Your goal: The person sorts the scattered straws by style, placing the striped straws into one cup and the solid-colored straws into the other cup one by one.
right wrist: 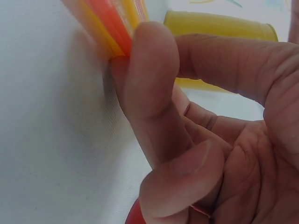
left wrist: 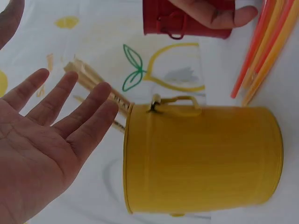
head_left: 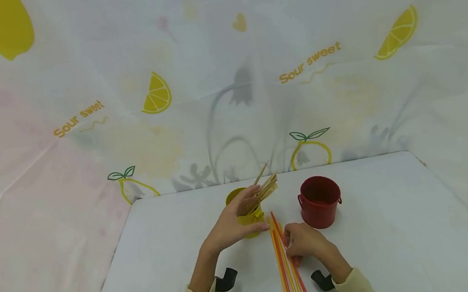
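Several long orange and yellow drinking straws [head_left: 285, 283] lie side by side on the white table. My right hand [head_left: 309, 244] is over their right side, its curled fingers and thumb pinching at the straws; the fingertips partly hide them in the right wrist view. My left hand [head_left: 233, 225] is beside a small yellow bucket [left wrist: 205, 161], with fingers extended and nothing gripped. Thin wooden sticks [left wrist: 88, 77] with printed letters stick out of that bucket, leaning past its rim and partly behind the left fingers.
A red bucket [head_left: 320, 209] with a small side handle stands right of the straws, beyond my right hand. The white table [head_left: 397, 242] ends at a lemon-print cloth backdrop [head_left: 220, 65]. A black camera mount [head_left: 227, 280] sits on the left wrist.
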A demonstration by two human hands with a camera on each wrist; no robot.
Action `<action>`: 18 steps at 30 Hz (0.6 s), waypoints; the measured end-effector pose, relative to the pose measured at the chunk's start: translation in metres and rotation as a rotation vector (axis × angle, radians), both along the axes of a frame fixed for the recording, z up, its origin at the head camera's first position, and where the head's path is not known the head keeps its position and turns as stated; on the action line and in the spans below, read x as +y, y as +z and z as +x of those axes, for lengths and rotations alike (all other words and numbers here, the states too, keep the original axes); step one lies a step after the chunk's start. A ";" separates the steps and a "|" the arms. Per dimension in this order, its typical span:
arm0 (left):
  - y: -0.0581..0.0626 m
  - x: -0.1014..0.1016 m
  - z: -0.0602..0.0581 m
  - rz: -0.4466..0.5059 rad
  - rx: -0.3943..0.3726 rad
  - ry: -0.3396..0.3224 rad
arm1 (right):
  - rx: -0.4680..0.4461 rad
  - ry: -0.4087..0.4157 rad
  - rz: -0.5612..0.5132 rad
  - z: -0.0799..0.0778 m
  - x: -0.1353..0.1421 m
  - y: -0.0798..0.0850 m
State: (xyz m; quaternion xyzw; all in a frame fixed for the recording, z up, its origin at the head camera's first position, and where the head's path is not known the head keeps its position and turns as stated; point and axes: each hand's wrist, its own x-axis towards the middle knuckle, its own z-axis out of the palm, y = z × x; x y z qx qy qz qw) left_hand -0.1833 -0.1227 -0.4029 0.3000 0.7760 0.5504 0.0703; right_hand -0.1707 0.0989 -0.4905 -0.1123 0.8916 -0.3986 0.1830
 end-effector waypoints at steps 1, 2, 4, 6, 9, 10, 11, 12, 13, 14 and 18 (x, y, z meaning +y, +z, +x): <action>-0.002 0.005 0.000 -0.004 -0.003 -0.030 | -0.001 -0.002 0.002 0.000 0.000 -0.001; -0.006 0.009 -0.001 -0.004 -0.004 -0.068 | 0.006 0.000 -0.001 0.000 0.000 -0.002; -0.017 0.018 -0.004 -0.019 0.023 -0.116 | 0.015 0.002 -0.002 0.000 0.001 -0.004; -0.028 0.028 -0.008 -0.030 0.051 -0.154 | 0.028 0.002 0.003 0.000 0.003 -0.006; -0.041 0.040 -0.014 -0.049 0.072 -0.191 | 0.029 -0.005 0.006 0.000 0.004 -0.006; -0.044 0.044 -0.015 -0.055 0.077 -0.197 | 0.022 -0.010 0.002 0.000 0.005 -0.005; -0.046 0.047 -0.017 -0.064 0.083 -0.197 | 0.014 -0.021 -0.003 0.001 0.005 -0.005; -0.048 0.051 -0.019 -0.073 0.086 -0.194 | 0.006 -0.029 -0.010 0.002 0.006 -0.004; -0.050 0.054 -0.022 -0.080 0.083 -0.190 | -0.012 -0.037 -0.021 0.002 0.007 -0.004; -0.052 0.057 -0.024 -0.084 0.077 -0.181 | -0.027 -0.041 -0.037 0.002 0.007 -0.004; -0.059 0.068 -0.035 -0.082 0.044 -0.137 | -0.032 -0.018 -0.069 0.003 0.009 -0.008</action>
